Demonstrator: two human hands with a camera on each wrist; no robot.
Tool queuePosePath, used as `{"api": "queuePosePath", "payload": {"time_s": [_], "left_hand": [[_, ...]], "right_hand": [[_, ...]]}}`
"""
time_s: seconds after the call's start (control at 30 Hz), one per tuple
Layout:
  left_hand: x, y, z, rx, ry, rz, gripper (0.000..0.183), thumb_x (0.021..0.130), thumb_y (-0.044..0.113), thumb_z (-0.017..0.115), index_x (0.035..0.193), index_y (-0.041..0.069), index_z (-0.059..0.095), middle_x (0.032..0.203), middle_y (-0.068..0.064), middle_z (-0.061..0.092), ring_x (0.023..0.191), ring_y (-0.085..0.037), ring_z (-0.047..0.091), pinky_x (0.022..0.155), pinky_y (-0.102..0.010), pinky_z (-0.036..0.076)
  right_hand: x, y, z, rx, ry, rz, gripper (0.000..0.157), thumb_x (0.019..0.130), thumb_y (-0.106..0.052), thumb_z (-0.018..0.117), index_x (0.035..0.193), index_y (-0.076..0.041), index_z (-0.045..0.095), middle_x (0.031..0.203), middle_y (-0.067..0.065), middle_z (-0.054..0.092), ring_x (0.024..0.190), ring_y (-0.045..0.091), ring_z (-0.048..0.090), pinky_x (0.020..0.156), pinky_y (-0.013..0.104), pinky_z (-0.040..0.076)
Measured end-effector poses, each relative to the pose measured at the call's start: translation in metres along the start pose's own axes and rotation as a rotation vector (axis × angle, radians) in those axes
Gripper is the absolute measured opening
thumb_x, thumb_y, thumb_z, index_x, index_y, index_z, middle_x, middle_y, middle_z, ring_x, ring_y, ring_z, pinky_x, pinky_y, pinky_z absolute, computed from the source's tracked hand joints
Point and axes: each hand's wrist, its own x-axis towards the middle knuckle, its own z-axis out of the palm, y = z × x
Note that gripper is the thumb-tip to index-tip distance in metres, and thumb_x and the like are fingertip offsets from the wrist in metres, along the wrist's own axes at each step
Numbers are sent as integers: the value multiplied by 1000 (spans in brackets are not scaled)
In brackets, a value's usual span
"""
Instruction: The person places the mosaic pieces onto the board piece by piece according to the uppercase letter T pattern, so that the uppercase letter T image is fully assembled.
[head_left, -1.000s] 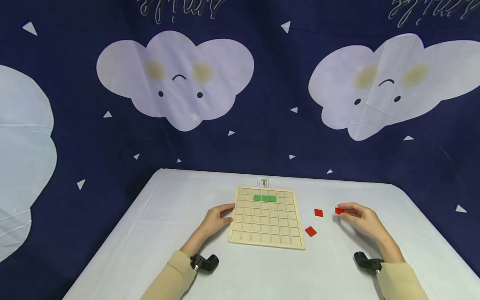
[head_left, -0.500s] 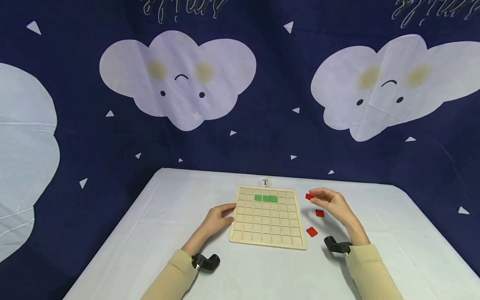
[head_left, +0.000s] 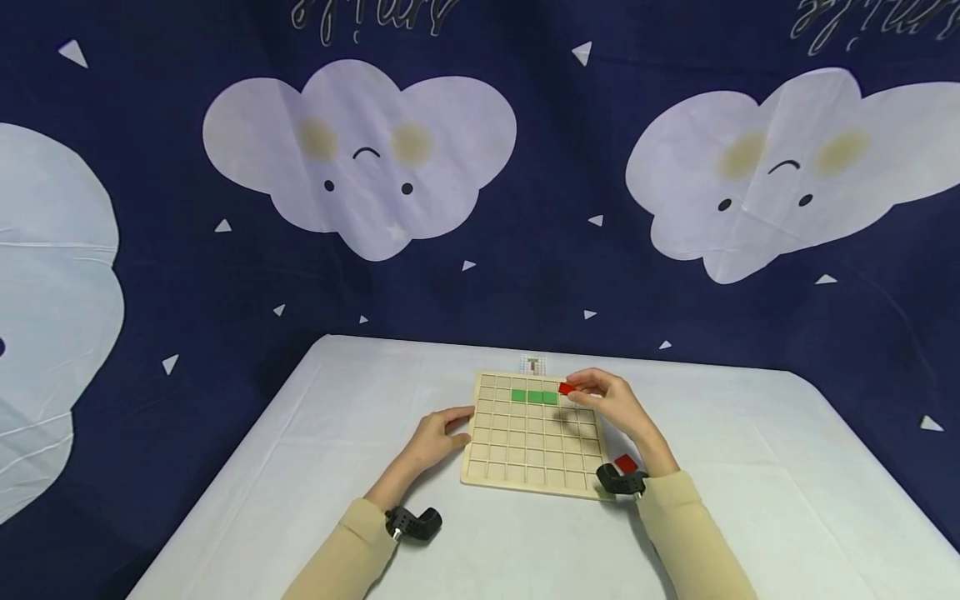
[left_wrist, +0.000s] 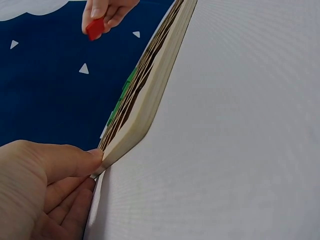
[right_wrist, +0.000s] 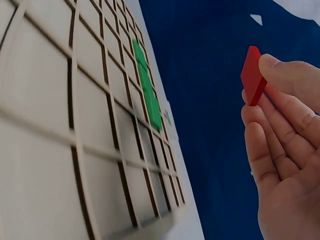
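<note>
My right hand pinches a small red square tile between thumb and fingertips, raised over the upper right part of the wooden grid board. Three green tiles sit side by side in one row near the board's far edge, just left of the red tile. At the board's left side, my left hand holds the edge, its thumb and fingers right at the rim in the left wrist view. Another red tile lies by the board's right edge, close to my right wrist.
A small printed card with a grid pattern lies just beyond the board's far edge. The board rests on a white-covered table. Behind the table hangs a dark blue cloth with clouds. A black wrist camera overlaps the board's near right corner.
My right hand has carried the red tile leftward from the table's right side to over the board. It now hides one loose red tile. My left hand stays at the board's edge.
</note>
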Motion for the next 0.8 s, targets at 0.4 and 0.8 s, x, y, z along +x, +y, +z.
{"api": "queuePosePath", "payload": {"time_s": [0.4, 0.8], "left_hand": [[0, 0, -1, -8, 3, 13, 46, 84, -1, 65, 129, -4, 54, 129, -20, 55, 118, -30, 53, 99, -33, 45], [-1, 2, 0, -4, 4, -3, 46, 84, 0, 65, 129, -2, 54, 129, -19, 55, 120, -31, 51, 100, -35, 44]], "right_hand": [[11, -10, 31, -35, -44, -50, 35, 86, -12, 70, 117, 1, 63, 110, 12, 65, 97, 25, 62, 83, 30, 53], [-1, -24, 43, -44, -40, -38, 32, 86, -3, 67, 115, 7, 62, 114, 20, 63, 103, 36, 59, 91, 46, 50]]}}
